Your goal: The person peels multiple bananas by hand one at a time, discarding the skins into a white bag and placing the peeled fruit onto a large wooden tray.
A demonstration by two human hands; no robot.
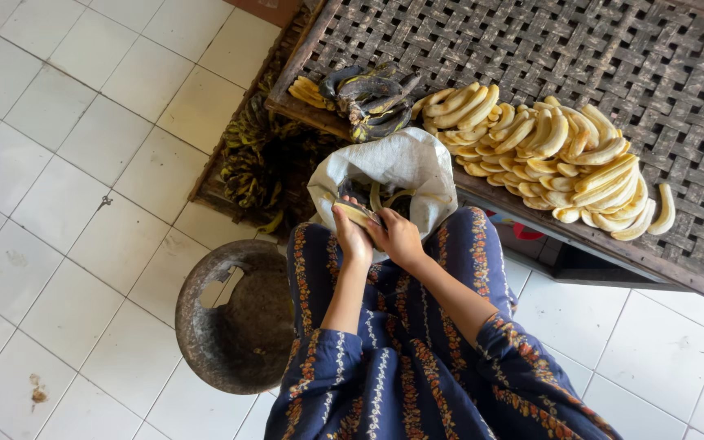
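My left hand point(352, 238) and my right hand point(398, 236) meet over my lap, both gripping a banana point(354, 213) whose dark skin is partly stripped. Just beyond them sits an open white sack point(405, 163) with peels showing inside. On the woven bamboo rack point(613, 57) ahead lies a heap of peeled yellow bananas point(547, 159). A small bunch of blackened unpeeled bananas point(368, 98) rests at the rack's near left corner. My lap is covered by a dark blue patterned dress point(401, 358).
A round, worn metal pan point(234, 326) sits on the white tiled floor point(67, 204) to my left. Bunches of dark bananas point(254, 163) are stacked below the rack's left end. A dark tray point(588, 265) lies under the rack's front edge.
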